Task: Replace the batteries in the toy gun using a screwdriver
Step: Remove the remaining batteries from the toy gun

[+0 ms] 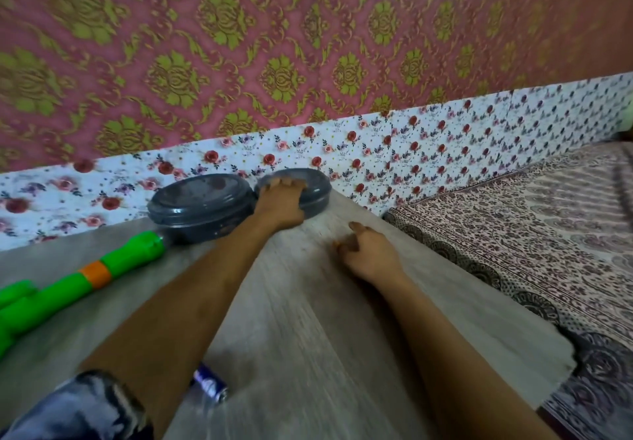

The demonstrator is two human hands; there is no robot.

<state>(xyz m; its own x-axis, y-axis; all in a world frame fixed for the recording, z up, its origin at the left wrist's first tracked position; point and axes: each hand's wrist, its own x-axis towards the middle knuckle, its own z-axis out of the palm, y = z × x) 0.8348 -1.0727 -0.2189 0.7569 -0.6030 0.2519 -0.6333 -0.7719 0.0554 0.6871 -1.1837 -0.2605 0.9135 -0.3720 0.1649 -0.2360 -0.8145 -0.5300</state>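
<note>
On the table (308, 319), the left hand (279, 205) grips a grey container (317, 190).

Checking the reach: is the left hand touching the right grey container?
Touching: the head view shows the left hand curled over the right grey container.

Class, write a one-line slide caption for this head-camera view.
Left hand on a grey container, right hand on the table, toy gun and battery nearby.

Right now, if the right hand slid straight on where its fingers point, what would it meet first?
Probably the edge of the grey container that the left hand rests on; only bare table lies between. The right hand might just miss it and reach the floral wall strip: depth is unclear.
</note>
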